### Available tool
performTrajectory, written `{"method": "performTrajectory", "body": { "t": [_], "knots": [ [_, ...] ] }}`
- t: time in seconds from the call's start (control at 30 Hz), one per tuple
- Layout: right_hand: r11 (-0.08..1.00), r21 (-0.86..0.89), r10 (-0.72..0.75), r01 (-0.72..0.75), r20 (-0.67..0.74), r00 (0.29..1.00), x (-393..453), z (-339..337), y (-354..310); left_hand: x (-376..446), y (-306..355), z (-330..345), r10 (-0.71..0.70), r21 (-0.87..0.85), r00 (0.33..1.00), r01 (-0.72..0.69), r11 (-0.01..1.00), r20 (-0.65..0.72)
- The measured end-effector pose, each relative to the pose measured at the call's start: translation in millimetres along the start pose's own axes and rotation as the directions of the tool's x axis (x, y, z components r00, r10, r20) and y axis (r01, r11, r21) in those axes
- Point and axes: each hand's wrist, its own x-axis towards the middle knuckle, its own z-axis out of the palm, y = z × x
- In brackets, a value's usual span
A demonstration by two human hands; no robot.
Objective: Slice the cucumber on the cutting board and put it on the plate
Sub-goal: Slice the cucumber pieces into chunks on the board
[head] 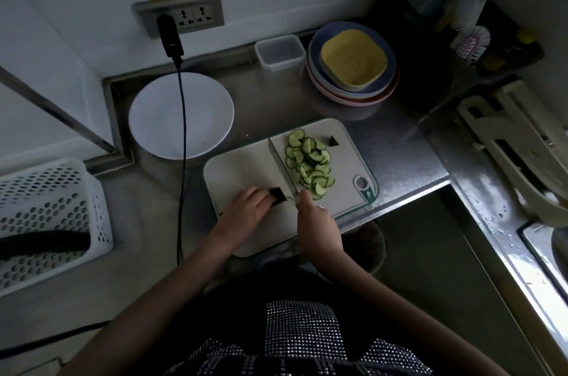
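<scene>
Head view shows me the cucumber stub [277,195] on the cutting board [242,166], pinched under my left hand [250,206]. My right hand [316,222] grips the knife [281,165] beside the slices [310,163]. White plate [180,116] sits behind-left.

Glossy steel counter [399,157], matt plastic cutting board [242,166], perforated plastic basket [46,191]

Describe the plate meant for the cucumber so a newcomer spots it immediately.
Start at the wall socket and follow its black cable down to the steel counter. The plate lies under that cable, left of the cutting board. It is white, flat and alone, unlike the coloured stack of dishes.
</scene>
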Motion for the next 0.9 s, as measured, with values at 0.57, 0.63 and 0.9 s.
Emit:
{"method": "performTrajectory", "body": {
  "t": [0.57, 0.63, 0.9],
  "knots": [
    [0.997, -0.078, -0.019, 0.026, 0.099, 0.995, 5, 16, 0, 8, 5, -5, 0.016, 0.012, 0.999, -0.016, 1.000, 0.051],
    [0.996, -0.079, -0.028, 0.035, 0.091, 0.995, 5, 15, 2, 5, 6, -4, -0.004, 0.037, 0.999, 0.003, 0.999, 0.044],
    [0.995, -0.088, -0.045, 0.047, 0.021, 0.999, 5, 1, 5, -2, 3, 6, -0.259, 0.053, 0.963, 0.256, 0.965, 0.070]
  ]
}}
